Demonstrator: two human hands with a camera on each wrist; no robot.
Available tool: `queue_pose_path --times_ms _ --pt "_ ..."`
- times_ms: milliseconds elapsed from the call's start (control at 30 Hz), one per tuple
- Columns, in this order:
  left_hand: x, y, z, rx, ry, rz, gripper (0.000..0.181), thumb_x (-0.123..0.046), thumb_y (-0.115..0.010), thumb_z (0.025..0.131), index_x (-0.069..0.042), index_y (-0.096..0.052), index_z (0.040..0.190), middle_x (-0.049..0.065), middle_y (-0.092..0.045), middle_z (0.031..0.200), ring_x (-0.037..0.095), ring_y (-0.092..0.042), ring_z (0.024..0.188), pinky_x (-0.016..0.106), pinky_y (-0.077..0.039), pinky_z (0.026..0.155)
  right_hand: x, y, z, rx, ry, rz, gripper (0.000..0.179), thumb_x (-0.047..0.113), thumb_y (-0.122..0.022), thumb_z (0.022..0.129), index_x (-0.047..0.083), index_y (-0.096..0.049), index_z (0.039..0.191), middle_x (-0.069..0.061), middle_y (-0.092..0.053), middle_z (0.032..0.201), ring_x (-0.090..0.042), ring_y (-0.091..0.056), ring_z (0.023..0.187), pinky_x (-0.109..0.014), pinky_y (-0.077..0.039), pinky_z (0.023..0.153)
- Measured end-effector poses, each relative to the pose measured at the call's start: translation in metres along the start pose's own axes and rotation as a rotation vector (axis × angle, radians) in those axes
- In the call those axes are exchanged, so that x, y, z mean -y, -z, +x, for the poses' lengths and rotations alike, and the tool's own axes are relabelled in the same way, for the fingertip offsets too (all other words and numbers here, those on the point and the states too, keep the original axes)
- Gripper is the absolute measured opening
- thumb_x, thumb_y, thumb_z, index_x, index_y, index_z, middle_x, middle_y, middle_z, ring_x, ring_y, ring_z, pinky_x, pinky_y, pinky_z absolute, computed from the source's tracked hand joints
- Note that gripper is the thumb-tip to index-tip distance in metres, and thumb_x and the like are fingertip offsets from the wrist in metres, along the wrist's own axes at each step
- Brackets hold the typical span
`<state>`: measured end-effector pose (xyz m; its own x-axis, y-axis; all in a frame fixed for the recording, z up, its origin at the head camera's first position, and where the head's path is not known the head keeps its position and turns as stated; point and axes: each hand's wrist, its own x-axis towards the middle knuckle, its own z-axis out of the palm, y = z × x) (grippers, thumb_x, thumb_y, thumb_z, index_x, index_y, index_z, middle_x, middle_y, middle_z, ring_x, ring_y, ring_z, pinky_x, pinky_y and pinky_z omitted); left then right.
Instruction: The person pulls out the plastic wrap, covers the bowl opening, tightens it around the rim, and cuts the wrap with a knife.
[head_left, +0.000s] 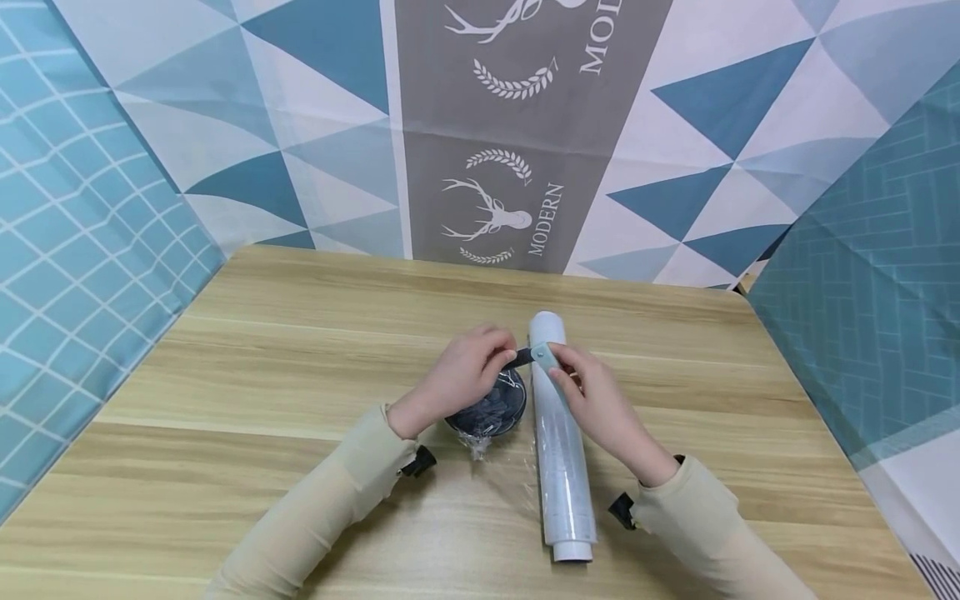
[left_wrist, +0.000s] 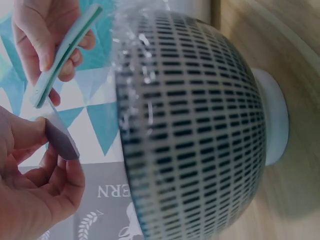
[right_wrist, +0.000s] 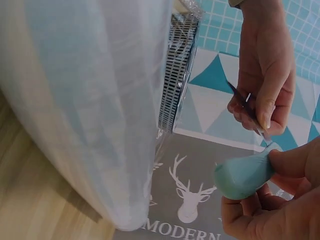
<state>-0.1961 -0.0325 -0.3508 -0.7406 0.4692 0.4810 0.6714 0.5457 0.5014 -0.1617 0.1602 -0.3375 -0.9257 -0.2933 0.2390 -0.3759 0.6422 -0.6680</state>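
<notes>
My left hand pinches the dark blade of a small folding knife between thumb and fingers. The mint-green handle is held by my right hand, and the blade stands out at an angle from it. Just below the left hand is a bowl patterned with dark dashes, with clear film crumpled over its rim. A long roll of cling film lies beside the bowl, under the knife and right fingers in the head view. A thin sheet of film stretches between roll and bowl.
Everything stands on a wood-grain table. Behind its far edge hangs a patterned cloth with triangles and deer prints. Blue tiled-print sheets border the left and right sides.
</notes>
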Motion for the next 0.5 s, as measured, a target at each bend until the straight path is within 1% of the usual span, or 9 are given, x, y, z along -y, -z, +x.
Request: queue_pose_path --times_ms 200,333,500 --pt "-0.0007 -0.0012 -0.0004 -0.041 -0.078 0.080 0.005 -0.009 -0.055 0.089 -0.008 -0.057 0.085 0.001 -0.050 0.077 0.014 -0.044 0.070 0.025 -0.042 0.064 0.0040 0.0020 -0.0040 -0.032 0.082 -0.175 0.029 0.004 -0.053 0.089 0.001 -0.056 0.118 -0.009 -0.056 0.089 -0.014 -0.048 0.071 -0.027 -0.042 0.060" --pt "-0.0005 -0.0024 -0.0030 -0.054 -0.133 0.118 0.005 -0.009 -0.054 0.090 -0.008 -0.056 0.086 0.001 -0.049 0.078 0.013 -0.044 0.072 0.025 -0.042 0.065 0.0066 0.0047 -0.0069 -0.016 0.124 -0.277 0.030 0.003 -0.054 0.088 0.000 -0.057 0.118 -0.007 -0.056 0.088 -0.015 -0.046 0.071 -0.028 -0.041 0.060" --pt "-0.0005 -0.0014 -0.0011 -0.080 -0.169 0.140 0.004 -0.010 -0.056 0.088 -0.008 -0.056 0.085 0.002 -0.049 0.079 0.015 -0.044 0.072 0.026 -0.041 0.066 0.0093 0.0064 -0.0080 0.025 0.157 -0.374 0.030 0.002 -0.055 0.087 -0.001 -0.057 0.117 -0.006 -0.054 0.082 -0.014 -0.044 0.069 -0.026 -0.040 0.059"
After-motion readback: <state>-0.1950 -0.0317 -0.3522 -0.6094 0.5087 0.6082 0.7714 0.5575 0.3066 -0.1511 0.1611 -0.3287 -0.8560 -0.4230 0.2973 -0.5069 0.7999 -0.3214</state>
